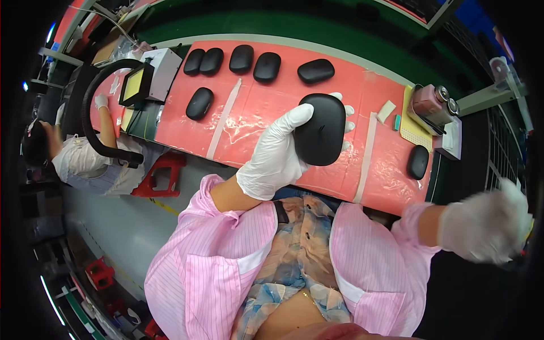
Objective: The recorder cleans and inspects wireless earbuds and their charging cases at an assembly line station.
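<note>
My left hand (273, 158), in a white glove, is closed round a black rounded case (320, 130) held up above the red-covered table (272, 119). Its thumb lies on the case's near-left edge, and fingertips show past the right edge. Off to the far right, beyond the table's side, my gloved right hand (484, 224) is smeared by motion, so its fingers cannot be made out. Several similar black cases lie along the table's far side, among them one at the far middle (316, 71). Another case (200, 103) is at the left, and one (418, 162) near the right edge.
Two metal-topped bottles (433, 101) stand at the right on a yellow pad (409, 127), near a white block (386, 111). At left, a black flexible hose (88, 107) curves beside a white box (163, 68). A co-worker (93, 161) sits there near a red stool (164, 174).
</note>
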The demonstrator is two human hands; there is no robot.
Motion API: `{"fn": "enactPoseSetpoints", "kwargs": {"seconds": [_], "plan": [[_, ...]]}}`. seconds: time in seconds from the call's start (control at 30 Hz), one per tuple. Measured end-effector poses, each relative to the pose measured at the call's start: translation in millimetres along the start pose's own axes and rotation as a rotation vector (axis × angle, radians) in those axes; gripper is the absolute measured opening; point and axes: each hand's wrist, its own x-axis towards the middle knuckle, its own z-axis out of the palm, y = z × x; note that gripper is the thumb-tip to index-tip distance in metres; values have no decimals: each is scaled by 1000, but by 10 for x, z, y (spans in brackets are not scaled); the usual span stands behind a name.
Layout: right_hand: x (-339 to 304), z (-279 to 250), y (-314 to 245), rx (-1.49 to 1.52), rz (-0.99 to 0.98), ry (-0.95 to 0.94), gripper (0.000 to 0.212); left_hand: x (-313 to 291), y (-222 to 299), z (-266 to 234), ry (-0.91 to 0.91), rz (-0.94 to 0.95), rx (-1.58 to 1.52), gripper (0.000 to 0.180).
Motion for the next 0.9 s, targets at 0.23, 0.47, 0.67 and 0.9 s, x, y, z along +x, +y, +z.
{"fn": "enactPoseSetpoints", "kwargs": {"seconds": [0.23, 0.47, 0.67, 0.9], "plan": [[-935, 984, 343, -159, 404, -251, 36, -48, -178, -222, 55, -52, 58, 44], [-1442, 1113, -50, -25, 266, -476, 45, -14, -282, -242, 158, 110, -93, 47], [-1511, 1207, -46, -47, 454, 5, 38, -48, -417, -329, 113, 144, -181, 58], [-1515, 1224, -113, -139, 239, -359, 42, 2, -380, -436, 79, 69, -230, 50]]}}
